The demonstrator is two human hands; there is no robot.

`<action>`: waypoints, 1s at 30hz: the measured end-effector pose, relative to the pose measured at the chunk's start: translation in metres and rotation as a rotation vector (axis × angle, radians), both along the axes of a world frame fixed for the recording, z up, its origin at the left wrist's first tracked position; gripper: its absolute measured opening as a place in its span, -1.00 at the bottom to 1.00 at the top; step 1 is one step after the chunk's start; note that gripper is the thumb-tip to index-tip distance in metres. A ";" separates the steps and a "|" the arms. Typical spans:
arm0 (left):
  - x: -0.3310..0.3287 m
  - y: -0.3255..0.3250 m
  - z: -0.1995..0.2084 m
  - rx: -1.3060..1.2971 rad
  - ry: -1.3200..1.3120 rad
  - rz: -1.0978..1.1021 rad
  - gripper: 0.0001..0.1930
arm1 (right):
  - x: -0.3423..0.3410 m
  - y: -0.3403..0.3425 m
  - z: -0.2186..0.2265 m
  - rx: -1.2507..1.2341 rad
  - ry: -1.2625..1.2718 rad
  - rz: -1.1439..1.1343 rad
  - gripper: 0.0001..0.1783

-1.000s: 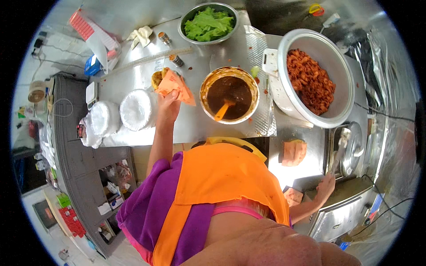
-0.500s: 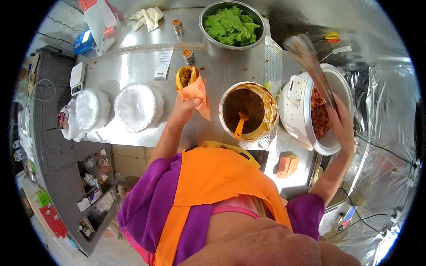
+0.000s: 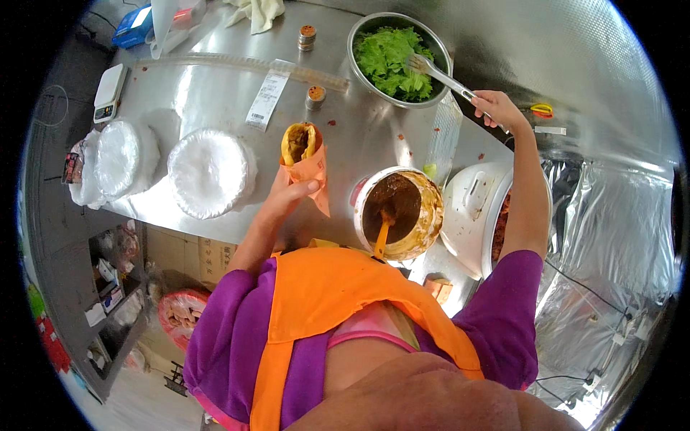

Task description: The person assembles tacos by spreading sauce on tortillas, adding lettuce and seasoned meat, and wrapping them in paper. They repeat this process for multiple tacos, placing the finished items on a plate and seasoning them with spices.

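right hand (image 3: pixel 496 108) | moved from rice cooker (image 3: pixel 474 208) | tongs (image 3: pixel 438 74) now in lettuce bowl (image 3: pixel 399 54)

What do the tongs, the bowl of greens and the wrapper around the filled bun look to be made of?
The tongs in the right hand look like bare polished metal, grey and shiny. The bowl also looks like steel, with a bright reflective rim. The wrapper held by the left hand seems to be thin orange paper, matte and creased, though coated paper can't be ruled out.
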State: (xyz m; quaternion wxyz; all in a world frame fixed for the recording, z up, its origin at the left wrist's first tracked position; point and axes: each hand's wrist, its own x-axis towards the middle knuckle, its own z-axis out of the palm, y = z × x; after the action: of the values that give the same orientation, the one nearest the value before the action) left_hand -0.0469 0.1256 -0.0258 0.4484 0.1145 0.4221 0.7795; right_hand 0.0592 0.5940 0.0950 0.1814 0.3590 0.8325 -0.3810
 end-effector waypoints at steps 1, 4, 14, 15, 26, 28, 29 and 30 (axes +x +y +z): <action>-0.001 0.002 -0.002 -0.010 0.002 0.004 -0.14 | 0.002 -0.001 0.003 -0.001 0.005 0.000 -0.66; -0.001 0.009 -0.009 -0.006 -0.011 -0.021 -0.11 | 0.009 -0.001 0.014 -0.017 -0.006 0.034 -0.67; -0.005 0.081 0.004 -0.040 0.382 0.081 0.16 | 0.062 -0.063 0.053 -0.046 0.361 -0.116 -0.64; -0.008 0.092 0.000 -0.068 0.500 0.130 0.20 | 0.070 -0.076 0.056 -0.068 0.410 -0.137 -0.64; -0.019 0.132 0.004 -0.262 1.107 0.513 0.28 | 0.102 -0.225 0.033 0.237 0.541 -0.191 -0.60; -0.023 0.135 0.005 -0.245 1.177 0.581 0.27 | 0.101 -0.242 0.031 0.393 0.507 -0.099 -0.60; -0.025 0.136 0.006 -0.236 1.212 0.616 0.27 | 0.101 -0.247 0.033 0.445 0.464 -0.030 -0.61; -0.028 0.135 0.007 -0.222 1.228 0.606 0.27 | 0.104 -0.248 0.034 0.401 0.453 -0.042 -0.61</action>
State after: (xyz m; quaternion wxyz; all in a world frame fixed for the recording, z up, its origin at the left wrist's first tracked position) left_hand -0.0750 0.2604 -0.0192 -0.1004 0.3655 0.6900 0.6166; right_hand 0.1628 0.3462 0.1292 -0.0915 0.3108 0.9027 -0.2831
